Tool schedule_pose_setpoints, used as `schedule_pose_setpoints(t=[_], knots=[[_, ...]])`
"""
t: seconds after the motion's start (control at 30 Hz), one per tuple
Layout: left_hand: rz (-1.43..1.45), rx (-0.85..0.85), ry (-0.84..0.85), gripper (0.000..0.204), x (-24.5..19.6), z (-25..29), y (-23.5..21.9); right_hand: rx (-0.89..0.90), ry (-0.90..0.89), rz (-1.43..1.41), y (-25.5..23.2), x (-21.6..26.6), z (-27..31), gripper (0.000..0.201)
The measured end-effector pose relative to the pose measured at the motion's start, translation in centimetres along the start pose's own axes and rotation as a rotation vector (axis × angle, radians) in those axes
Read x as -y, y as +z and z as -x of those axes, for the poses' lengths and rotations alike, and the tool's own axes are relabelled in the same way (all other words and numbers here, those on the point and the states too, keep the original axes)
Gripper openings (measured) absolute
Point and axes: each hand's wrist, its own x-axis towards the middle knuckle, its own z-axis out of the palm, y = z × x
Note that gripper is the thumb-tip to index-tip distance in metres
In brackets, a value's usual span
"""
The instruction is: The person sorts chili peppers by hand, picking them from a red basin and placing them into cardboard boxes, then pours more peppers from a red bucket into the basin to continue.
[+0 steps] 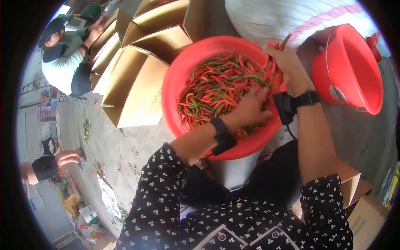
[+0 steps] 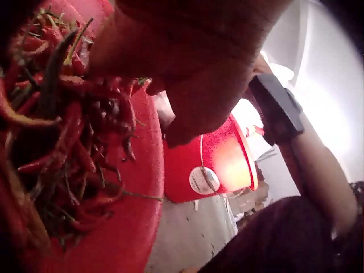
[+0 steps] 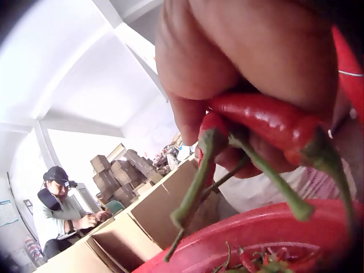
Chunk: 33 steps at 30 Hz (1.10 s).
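Note:
A wide red basin (image 1: 177,121) holds a heap of red and green chili peppers (image 1: 208,89). Over the right part of the heap is my left hand (image 1: 252,107), slightly blurred, its fingers spread on the peppers. In the left wrist view the left hand (image 2: 187,62) hangs over the peppers near the basin's rim, its fingertips partly hidden. My right hand (image 1: 287,64) is raised above the basin's far right rim and grips a small bunch of red chili peppers (image 3: 267,122). Their green stems stick out below the curled fingers in the right wrist view.
A red bucket (image 1: 333,75) with a wire handle leans on the right, beside a large white sack (image 1: 266,21). Open cardboard boxes (image 1: 143,89) stand left of the basin. Another person (image 1: 62,62) works behind them. Box flaps (image 1: 348,179) lie near my right elbow.

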Motion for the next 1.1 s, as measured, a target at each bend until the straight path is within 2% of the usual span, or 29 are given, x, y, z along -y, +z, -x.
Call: schedule_pose_setpoints(t=[0.03, 0.07, 0.13, 0.17, 0.23, 0.3, 0.37, 0.5, 0.6, 0.7, 0.77, 0.8, 0.87, 0.9, 0.97, 1.1], knots=[[0.083, 0.066, 0.098, 0.052, -0.4, 0.1, 0.0, -0.017, 0.052, 0.035, 0.2, -0.2, -0.1, 0.026], [0.09, 0.056, 0.098, 0.052, -0.4, -0.1, -0.3, -0.034, 0.106, 0.073, 0.3, -0.4, -0.2, 0.024], [0.067, 0.207, 0.144, 0.036, -1.2, -0.5, -2.9, -0.018, 0.071, 0.056, 1.0, -0.3, 0.6, 0.024], [0.072, 0.2, 0.145, 0.036, -0.5, -0.8, -4.0, -0.005, 0.037, 0.028, 1.4, -0.2, 1.2, 0.023], [-0.077, 0.018, -0.017, 0.021, 1.9, -2.0, -7.0, 0.004, 0.038, 0.015, 2.1, 0.8, 2.6, 0.019], [-0.234, -0.124, -0.028, 0.016, 5.8, -2.5, -8.9, 0.013, 0.035, 0.011, 3.1, 2.7, 4.3, 0.015], [-0.392, -0.075, -0.047, 0.018, 9.6, -2.1, -9.5, 0.004, 0.17, -0.221, 4.0, 4.4, 6.1, 0.016], [-0.461, -0.035, 0.079, 0.017, 11.9, -0.6, -8.8, 0.031, 0.147, -0.17, 3.2, 5.1, 7.1, 0.017], [-0.519, -0.101, 0.118, 0.019, 13.5, -1.2, -7.7, 0.093, 0.105, -0.169, 2.6, 6.9, 8.6, 0.017], [-0.351, -0.066, 0.044, 0.018, 14.6, -2.7, -8.6, 0.016, 0.103, -0.22, 3.3, 7.9, 10.7, 0.016], [-0.222, -0.219, -0.08, 0.015, 13.4, -3.3, -11.1, -0.002, 0.137, -0.278, 3.9, 7.6, 11.5, 0.015], [-0.226, -0.221, -0.088, 0.015, 12.4, -3.2, -12.7, 0.006, 0.14, -0.281, 4.3, 7.1, 11.4, 0.015], [0.228, -0.177, -0.353, 0.019, 10.7, -2.8, -15.3, 0.078, 0.144, -0.297, 5.1, 5.1, 11.2, 0.015], [0.223, -0.18, -0.36, 0.019, 10.7, -2.5, -15.6, 0.086, 0.146, -0.301, 5.3, 4.5, 11.0, 0.015], [0.524, -0.163, -0.429, 0.028, 10.8, -1.8, -16.4, 0.157, 0.213, -0.253, 5.9, 3.3, 9.8, 0.011], [0.529, -0.139, -0.364, 0.028, 11.2, -0.9, -16.2, 0.183, 0.171, -0.198, 7.1, 0.7, 8.0, 0.011]])
